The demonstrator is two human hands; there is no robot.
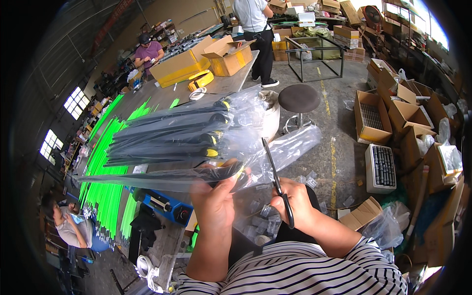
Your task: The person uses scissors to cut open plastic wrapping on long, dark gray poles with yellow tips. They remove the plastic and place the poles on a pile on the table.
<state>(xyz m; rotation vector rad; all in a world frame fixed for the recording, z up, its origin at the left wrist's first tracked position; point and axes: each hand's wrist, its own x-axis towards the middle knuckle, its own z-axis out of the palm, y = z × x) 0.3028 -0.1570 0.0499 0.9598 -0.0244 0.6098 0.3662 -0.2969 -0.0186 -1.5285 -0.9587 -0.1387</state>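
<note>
My left hand (215, 209) is closed around a long, clear plastic sleeve (147, 183) with a dark, slender item inside; its exact kind cannot be made out. In my right hand (301, 206) is a pair of black-handled scissors (276, 179), its blades pointing up beside the loose end of the plastic. Whether the blades touch the film is unclear. Just beyond my hands, several bundles of black rods (167, 140) lie side by side in clear bags, with yellow marks near their right ends. Empty film (300, 142) stretches past the scissors to the right.
Bright green rods (105, 167) cover the table's left side, near a blue machine (164, 204). Open cartons (228, 56) and yellow tape (200, 80) stand farther back. A round stool (298, 98) is beyond the scissors. Boxes (372, 115) line the right; three people are nearby.
</note>
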